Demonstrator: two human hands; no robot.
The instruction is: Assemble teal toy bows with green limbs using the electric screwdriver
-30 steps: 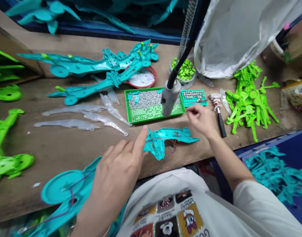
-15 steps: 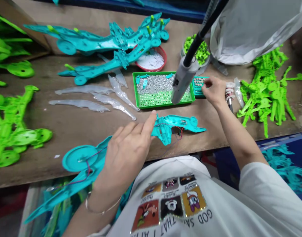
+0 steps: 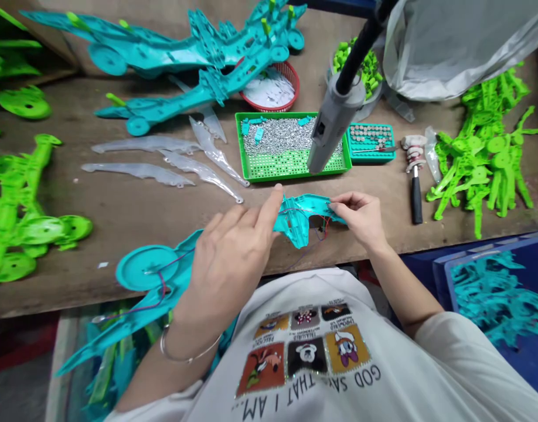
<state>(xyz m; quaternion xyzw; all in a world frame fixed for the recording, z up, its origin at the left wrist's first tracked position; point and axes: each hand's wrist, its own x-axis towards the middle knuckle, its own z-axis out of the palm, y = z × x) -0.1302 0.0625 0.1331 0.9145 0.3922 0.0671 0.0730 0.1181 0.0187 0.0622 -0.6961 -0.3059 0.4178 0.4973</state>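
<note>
A long turquoise plastic shell (image 3: pixel 295 221) with a round disc and thin red and dark wires lies slantwise across the table's front edge. Over its middle is my left hand (image 3: pixel 234 258), gripping it with the fingers curled across and hiding that stretch. My right hand (image 3: pixel 359 217) is at the shell's right end, thumb and fingertips pinched against it; anything small between them is hidden. Beyond the hands sit a green basket (image 3: pixel 290 179) of small metal screws and a teal tray (image 3: pixel 372 157) with rows of small round silvery pieces and a thin tool across it.
Translucent blades (image 3: pixel 137 172) and other turquoise shells (image 3: pixel 163 58) lie at the back left. A black-handled tool (image 3: pixel 416 199) stands out at right, near lime green parts (image 3: pixel 493 158). A grey hanging driver (image 3: pixel 333 123) overhangs the basket. A blue bin (image 3: pixel 440 281) is at lower right.
My right hand has come from the teal tray, left and toward me, to the right end of the shell. My left hand keeps its grip. The view has shifted slightly.
</note>
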